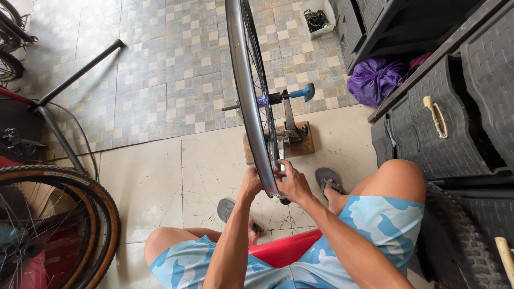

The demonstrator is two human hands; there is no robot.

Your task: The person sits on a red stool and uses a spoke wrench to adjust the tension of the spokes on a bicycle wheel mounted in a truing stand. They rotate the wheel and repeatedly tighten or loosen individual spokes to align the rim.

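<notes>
Two hands meet at the bottom of a bare bicycle rim, and we sweep across from the left. Far left, a tan-walled tyre on a spoked wheel (80,214) leans at the frame edge, with a dark metal stand tube (80,69) slanting over the chequered floor tiles (160,64).

Now the action: the left hand (250,183) is curled against the near side of the silver wheel rim (247,80), fingers closed round its edge. The rim stands upright in a truing stand (289,128) on a small wooden base (305,147), its axle capped by a blue knob (307,92). The right hand (292,184) sits on the far side, fingers pinched among the spokes; something small may be gripped there, but I cannot tell what.

Judging the move: brace the rim firmly with the left hand, work in small turns with the right, and keep the wheel square in the stand.

On to packaging. A white tub of dark parts (317,18) sits top centre on the tiles. A crumpled purple bag (375,79) lies under the black woven-pattern drawers (450,134), one drawer showing a cream handle (435,115). No readable labels or signs anywhere.
</notes>
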